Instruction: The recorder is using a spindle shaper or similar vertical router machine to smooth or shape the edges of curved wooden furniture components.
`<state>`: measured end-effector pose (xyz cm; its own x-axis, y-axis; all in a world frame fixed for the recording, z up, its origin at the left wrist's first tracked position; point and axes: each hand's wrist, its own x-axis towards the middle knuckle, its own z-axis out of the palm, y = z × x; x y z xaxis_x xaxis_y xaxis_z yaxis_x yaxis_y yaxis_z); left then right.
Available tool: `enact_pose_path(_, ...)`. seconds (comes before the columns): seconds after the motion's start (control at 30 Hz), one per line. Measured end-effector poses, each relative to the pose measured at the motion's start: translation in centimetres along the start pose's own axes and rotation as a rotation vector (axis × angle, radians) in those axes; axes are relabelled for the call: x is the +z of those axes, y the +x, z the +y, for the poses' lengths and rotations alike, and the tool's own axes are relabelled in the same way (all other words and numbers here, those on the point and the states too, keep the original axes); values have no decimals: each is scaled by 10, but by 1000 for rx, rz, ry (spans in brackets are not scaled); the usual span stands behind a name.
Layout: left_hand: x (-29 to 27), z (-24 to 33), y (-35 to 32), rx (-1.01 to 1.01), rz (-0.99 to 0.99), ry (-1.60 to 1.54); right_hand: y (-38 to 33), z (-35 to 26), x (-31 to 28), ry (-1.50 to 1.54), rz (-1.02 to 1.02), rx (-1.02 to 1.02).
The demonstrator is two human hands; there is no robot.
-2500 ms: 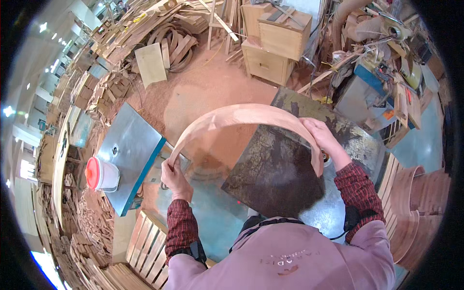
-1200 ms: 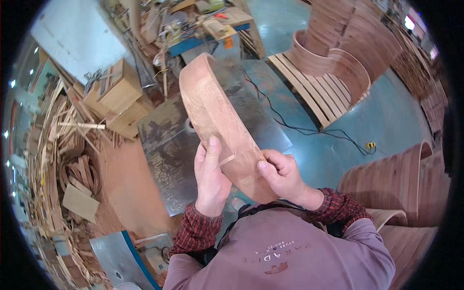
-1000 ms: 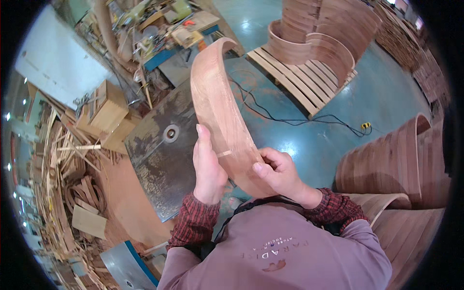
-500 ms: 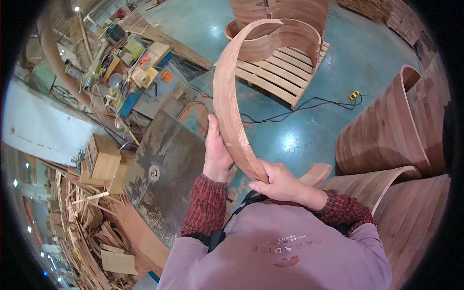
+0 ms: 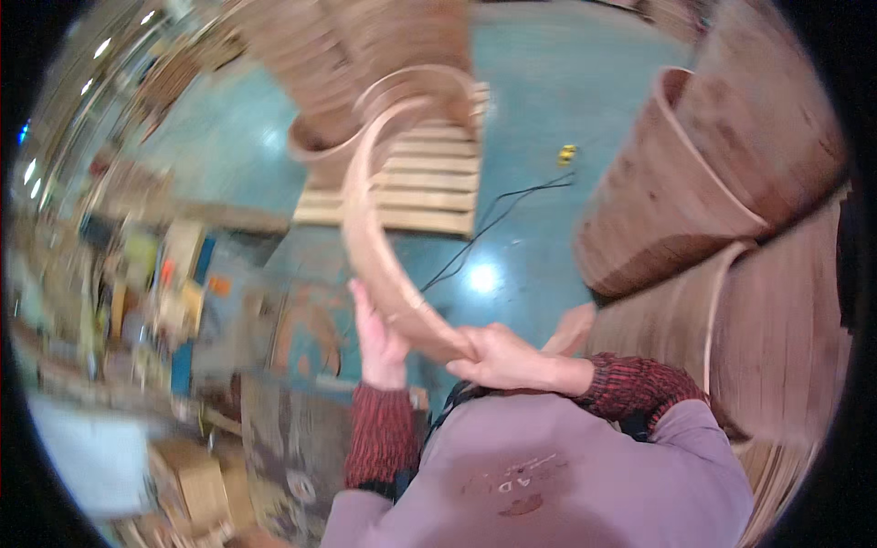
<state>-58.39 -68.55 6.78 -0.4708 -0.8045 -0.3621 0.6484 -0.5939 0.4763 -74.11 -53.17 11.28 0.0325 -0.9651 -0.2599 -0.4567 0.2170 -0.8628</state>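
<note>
A curved wooden strip (image 5: 384, 265), bent like a hook, rises in front of my body and curls over at its far end. My right hand (image 5: 507, 358) is closed around its near end. Against its left side, a little farther along, lies my left hand (image 5: 379, 342), thumb up along the edge and the other fingers hidden behind the wood. Partly covered by my right forearm is another piece of curved wood (image 5: 573, 329).
Ahead, a slatted pallet (image 5: 429, 219) bears curved wooden pieces. Tall bent wooden panels (image 5: 658, 192) stand on the right. Black cables (image 5: 484, 233) and a yellow socket block (image 5: 567, 155) lie on the floor. A stained flat tabletop (image 5: 292, 429) is lower left, below a cluttered bench.
My view has swung to the right, so the pallet and bench appear farther left and blurred. The strip stays in both hands, its far end now in front of the pallet pieces.
</note>
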Motion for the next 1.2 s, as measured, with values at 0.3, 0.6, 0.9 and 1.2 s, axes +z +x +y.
enact_pose_path(0.3,18,-24,84,-257,-329,6,26,26,-48,100,329,103)
enact_pose_path(0.6,107,-92,150,-432,-620,193,7,92,-102,305,638,168)
enact_pose_path(0.9,223,-166,168,-477,-694,363,-36,114,-205,89,793,61)
enact_pose_path(1.2,314,-199,160,-584,-1037,621,-85,84,-228,260,1061,58)
